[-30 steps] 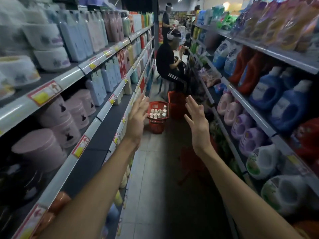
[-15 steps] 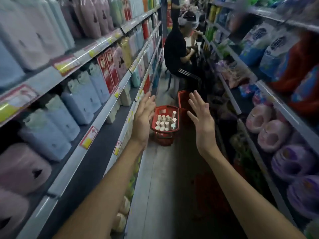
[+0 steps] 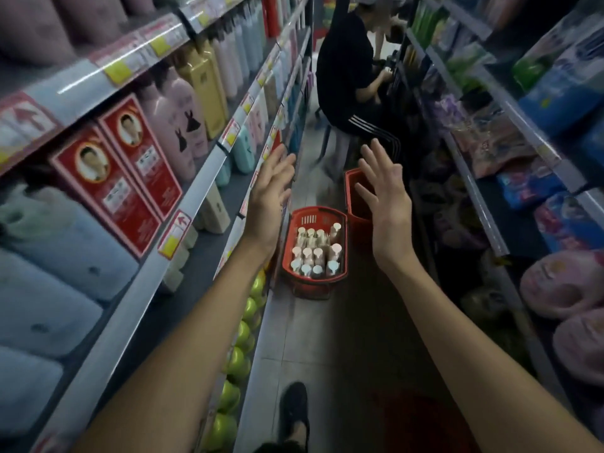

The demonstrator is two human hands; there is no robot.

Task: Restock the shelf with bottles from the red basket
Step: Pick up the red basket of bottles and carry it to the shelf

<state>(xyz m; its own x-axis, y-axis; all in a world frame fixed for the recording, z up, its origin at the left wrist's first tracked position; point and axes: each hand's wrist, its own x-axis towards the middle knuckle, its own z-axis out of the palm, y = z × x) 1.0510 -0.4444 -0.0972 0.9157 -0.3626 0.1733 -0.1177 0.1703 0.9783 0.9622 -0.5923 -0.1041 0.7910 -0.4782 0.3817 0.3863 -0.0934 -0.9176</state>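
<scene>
Red basket (image 3: 314,253) sits on the aisle floor just beside the foot of the left-hand shelf (image 3: 196,178), packed with upright pump-top bottles (image 3: 315,253) that look like rigid, smooth plastic, light enough for one hand and best taken round the body below the pump, not by the nozzle. Both hands are empty with fingers spread, left hand (image 3: 269,194) and right hand (image 3: 385,197) held apart above it. Against a second ago, the basket sits far closer and the view tips steeply down.
</scene>
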